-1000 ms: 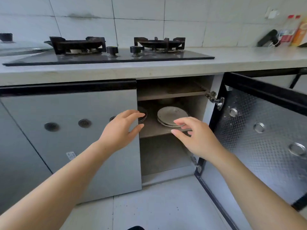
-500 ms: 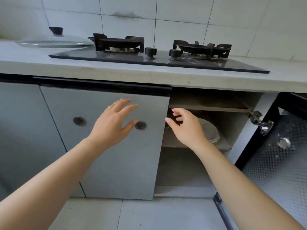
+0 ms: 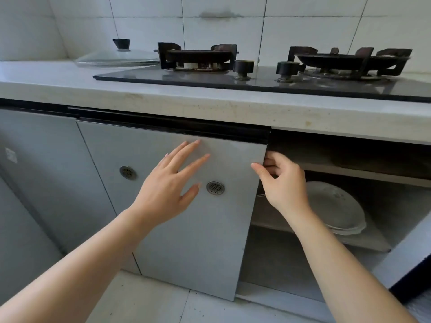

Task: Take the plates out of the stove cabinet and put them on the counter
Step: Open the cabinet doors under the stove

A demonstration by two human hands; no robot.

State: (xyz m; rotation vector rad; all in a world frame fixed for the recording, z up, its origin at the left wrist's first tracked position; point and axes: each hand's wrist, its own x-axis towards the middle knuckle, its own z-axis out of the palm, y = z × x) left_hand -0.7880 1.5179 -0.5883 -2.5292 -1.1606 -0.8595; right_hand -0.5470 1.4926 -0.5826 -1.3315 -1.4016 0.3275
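From the head camera we look down at the stove cabinet [image 3: 387, 201] under the cooktop [image 3: 256, 81]. Its right half stands open, and the plates [image 3: 333, 206] sit in a low stack on the middle shelf [image 3: 366, 240], inside and to the right, not yet touched. The left door [image 3: 198, 241] still covers the other half.

The right hand [image 3: 286, 185] is grasping the free edge of that door: we see the thumb on the front face and the fingers curled round behind the edge. The left hand [image 3: 168, 183] is released, fingers [image 3: 186, 153] straight and spread over the door's upper face; we cannot tell whether they press on it or hover just off it.

We judge the step in hand to be opening the cabinet, with no plate lifted so far. Next the door needs to swing out toward us, and the left hand must clear its path. Then both hands can reach in to the stack. The desk [image 3: 46, 75] offers bare room at the left, near the glass lid [image 3: 119, 58].
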